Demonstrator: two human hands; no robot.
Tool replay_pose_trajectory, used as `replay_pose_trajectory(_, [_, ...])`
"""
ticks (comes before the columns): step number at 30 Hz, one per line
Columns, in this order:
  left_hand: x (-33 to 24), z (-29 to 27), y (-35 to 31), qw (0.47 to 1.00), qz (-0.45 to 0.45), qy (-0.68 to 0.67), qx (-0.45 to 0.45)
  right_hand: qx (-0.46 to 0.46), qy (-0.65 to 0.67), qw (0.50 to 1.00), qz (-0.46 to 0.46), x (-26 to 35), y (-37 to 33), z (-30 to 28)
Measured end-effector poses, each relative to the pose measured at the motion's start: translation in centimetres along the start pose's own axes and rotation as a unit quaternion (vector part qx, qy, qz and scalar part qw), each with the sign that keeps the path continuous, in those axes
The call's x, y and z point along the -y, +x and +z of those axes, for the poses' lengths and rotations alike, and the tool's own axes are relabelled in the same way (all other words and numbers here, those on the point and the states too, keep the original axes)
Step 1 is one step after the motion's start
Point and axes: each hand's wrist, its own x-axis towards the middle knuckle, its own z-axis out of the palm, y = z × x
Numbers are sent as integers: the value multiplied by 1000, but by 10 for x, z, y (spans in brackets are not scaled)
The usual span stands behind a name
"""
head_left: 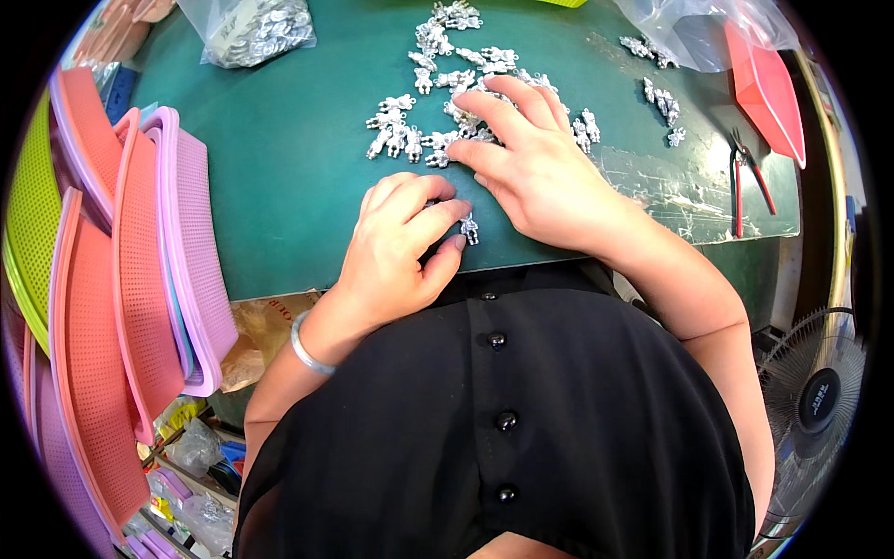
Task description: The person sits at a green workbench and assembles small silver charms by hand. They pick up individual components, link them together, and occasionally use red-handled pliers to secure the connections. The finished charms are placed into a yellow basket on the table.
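Note:
Small silver figure-shaped metal charms [400, 130], each with a loop, lie in a loose pile on the green tabletop [289, 186]. Close to the table's front edge, my left hand [400, 228] curls its fingers round a silver charm [469, 229], part of which sticks out beside the fingertips. Whether more charms are under those fingers is hidden. My right hand [535, 168] reaches across the pile with its fingers spread, the tips touching the charms and covering some of them.
Pink and purple perforated baskets [191, 242] are stacked at the left. A clear bag of metal pieces [261, 33] sits at the far left. At the right are more charms [663, 102], red-handled pliers [738, 186], a red tray [768, 98] and a fan [819, 401].

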Motion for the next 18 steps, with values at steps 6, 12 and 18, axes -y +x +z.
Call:
replay_pose_trajectory(6, [9, -3, -4, 994, -27, 40, -94, 16, 5, 1000, -11, -2, 2, -3])
replay_pose_trajectory(12, [9, -5, -1, 992, -64, 65, -82, 8, 25, 1000, -7, -3, 4, -1])
replay_pose_trajectory(18, [9, -5, 0, 995, -56, 55, -61, 16, 30, 999, -19, -5, 5, -3])
